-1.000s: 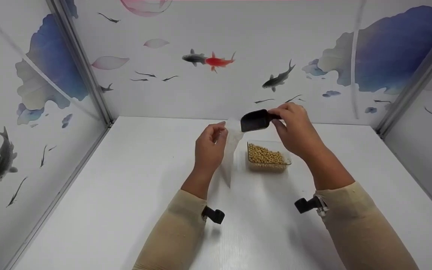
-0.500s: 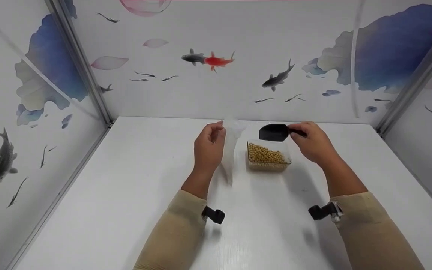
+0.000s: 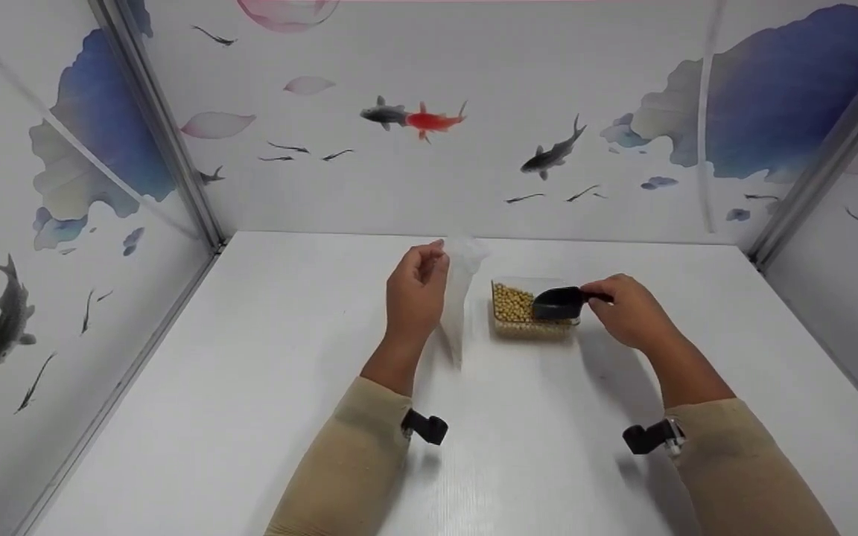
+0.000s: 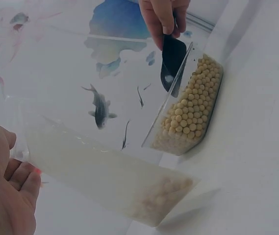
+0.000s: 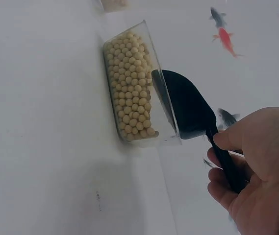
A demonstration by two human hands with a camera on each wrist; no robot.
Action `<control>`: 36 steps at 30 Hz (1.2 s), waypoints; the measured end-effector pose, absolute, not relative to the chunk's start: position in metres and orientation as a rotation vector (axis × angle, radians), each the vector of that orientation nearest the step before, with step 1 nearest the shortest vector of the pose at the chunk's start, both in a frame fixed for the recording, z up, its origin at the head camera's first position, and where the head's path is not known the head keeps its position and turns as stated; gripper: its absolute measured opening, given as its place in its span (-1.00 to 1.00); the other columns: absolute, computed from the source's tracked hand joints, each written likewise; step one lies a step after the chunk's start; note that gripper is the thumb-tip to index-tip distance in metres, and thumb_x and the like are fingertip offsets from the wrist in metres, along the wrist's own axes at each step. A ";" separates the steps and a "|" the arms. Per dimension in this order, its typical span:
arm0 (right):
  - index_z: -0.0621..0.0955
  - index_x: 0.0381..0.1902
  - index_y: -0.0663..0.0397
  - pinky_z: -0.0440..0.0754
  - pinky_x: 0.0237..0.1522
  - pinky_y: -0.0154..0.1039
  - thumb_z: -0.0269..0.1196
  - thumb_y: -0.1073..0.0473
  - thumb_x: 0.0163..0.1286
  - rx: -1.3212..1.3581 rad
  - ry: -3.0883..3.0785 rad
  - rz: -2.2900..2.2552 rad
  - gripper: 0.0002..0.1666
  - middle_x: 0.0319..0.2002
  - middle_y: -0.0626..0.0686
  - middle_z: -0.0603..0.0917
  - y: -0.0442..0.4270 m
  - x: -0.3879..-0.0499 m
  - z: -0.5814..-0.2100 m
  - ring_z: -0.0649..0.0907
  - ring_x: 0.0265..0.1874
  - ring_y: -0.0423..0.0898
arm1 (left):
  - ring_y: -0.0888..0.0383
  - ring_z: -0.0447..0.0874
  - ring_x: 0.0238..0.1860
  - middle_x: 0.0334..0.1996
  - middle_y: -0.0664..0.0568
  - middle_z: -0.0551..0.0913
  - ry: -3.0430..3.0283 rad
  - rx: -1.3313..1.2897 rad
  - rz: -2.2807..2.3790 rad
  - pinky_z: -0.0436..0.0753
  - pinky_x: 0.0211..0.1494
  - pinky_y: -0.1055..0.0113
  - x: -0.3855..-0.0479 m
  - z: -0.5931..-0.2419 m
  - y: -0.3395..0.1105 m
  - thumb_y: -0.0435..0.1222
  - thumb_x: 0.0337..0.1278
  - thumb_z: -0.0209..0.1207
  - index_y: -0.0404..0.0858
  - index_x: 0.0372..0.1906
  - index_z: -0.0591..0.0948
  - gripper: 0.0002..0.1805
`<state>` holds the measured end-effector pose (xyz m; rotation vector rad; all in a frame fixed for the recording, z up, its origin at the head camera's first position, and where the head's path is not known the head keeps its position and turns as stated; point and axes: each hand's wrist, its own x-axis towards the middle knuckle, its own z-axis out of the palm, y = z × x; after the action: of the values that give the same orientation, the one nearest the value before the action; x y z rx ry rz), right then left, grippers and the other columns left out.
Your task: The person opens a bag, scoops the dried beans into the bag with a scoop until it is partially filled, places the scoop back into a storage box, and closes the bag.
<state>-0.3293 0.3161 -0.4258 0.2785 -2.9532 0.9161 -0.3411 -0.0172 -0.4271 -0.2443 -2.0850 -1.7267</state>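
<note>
1. Black plastic forms the scoop (image 3: 557, 304), right of centre in the head view, its blade dipping into the right part of a clear box (image 3: 533, 333); I cannot tell whether its tip touches the beans (image 3: 512, 301).
2. To the right of the box, the right hand (image 3: 626, 311) has its grip clenched around the scoop's handle (image 5: 227, 164), thumb and curled fingers wrapping it at the lower right of the right wrist view.
3. Round and yellowish, the beans fill much of the box, showing most in its left part in the head view. The box stands on the white table (image 3: 250, 357).
4. Near the middle of the head view, the left hand (image 3: 418, 290) has its grip pinching the upper part of a cloudy see-through bag (image 3: 456, 305).
5. The bag hangs just left of the box, apart from it. More beans show dimly in its bottom corner, at the lower right of the left wrist view.
6. Tan sleeves (image 3: 347, 447) cover both forearms; a small black camera (image 3: 429, 428) juts from each cuff.
7. Across the top of the head view, a white wall (image 3: 399, 190) bears painted fish (image 3: 435, 120) and blue leaf shapes.
</note>
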 end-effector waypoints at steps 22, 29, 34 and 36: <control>0.69 0.28 0.26 0.68 0.20 0.27 0.20 0.36 0.60 0.362 -2.981 0.579 -0.63 0.11 0.37 0.64 0.292 -0.330 -0.437 0.64 0.15 0.35 | 0.17 0.69 0.34 0.31 0.13 0.72 -2.091 -0.256 -1.718 0.68 0.43 0.29 -0.341 -0.429 -0.017 -0.16 0.62 0.18 -0.21 0.13 0.67 -0.75; 0.68 0.30 0.28 0.68 0.21 0.26 0.15 0.37 0.62 0.374 -2.991 0.631 -0.61 0.12 0.37 0.63 0.293 -0.333 -0.442 0.64 0.16 0.33 | 0.18 0.68 0.36 0.32 0.15 0.71 -2.108 -0.251 -1.728 0.66 0.44 0.31 -0.340 -0.429 -0.016 -0.14 0.63 0.17 -0.14 0.10 0.66 -0.79; 0.66 0.32 0.29 0.65 0.23 0.28 0.12 0.36 0.62 0.368 -2.979 0.726 -0.59 0.15 0.39 0.62 0.294 -0.334 -0.445 0.63 0.18 0.34 | 0.15 0.69 0.37 0.34 0.13 0.70 -2.108 -0.268 -1.724 0.66 0.44 0.29 -0.339 -0.429 -0.016 -0.15 0.63 0.18 -0.18 0.13 0.66 -0.76; 0.66 0.32 0.30 0.64 0.24 0.28 0.11 0.36 0.62 0.365 -2.968 0.753 -0.59 0.15 0.39 0.62 0.295 -0.334 -0.446 0.63 0.18 0.34 | 0.14 0.69 0.37 0.35 0.12 0.70 -2.104 -0.276 -1.724 0.66 0.45 0.28 -0.340 -0.429 -0.016 -0.15 0.63 0.17 -0.20 0.13 0.66 -0.75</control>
<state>-0.3341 0.2945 -0.4461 0.3651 -2.9681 0.7532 -0.3395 -0.0163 -0.4292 -0.2763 -2.1036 -1.7236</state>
